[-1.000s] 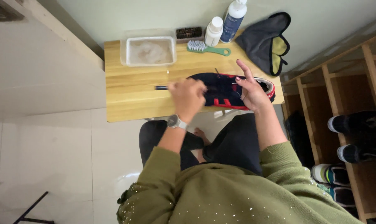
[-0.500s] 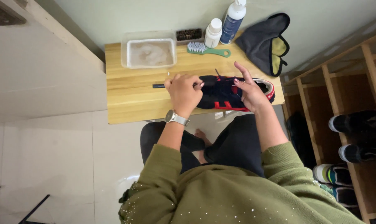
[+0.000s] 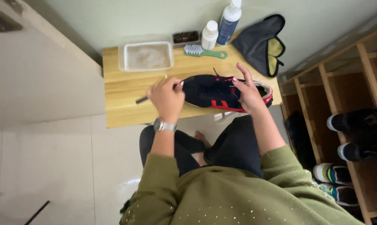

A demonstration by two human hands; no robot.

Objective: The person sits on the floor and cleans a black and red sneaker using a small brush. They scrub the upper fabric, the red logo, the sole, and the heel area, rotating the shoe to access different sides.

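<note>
While a dark blue sneaker (image 3: 213, 91) with red stripes lies on its side at the front of the wooden bench (image 3: 121, 89), its heel end is steadied by the right hand (image 3: 248, 92), fingers spread. Left of the sneaker, a dark-handled tool (image 3: 141, 99) is gripped in the closed left hand (image 3: 166, 98). Behind the sneaker are seen a clear tub (image 3: 146, 56), a green brush (image 3: 205, 52) and two bottles (image 3: 221, 25).

Head cam, steep down view, close.
</note>
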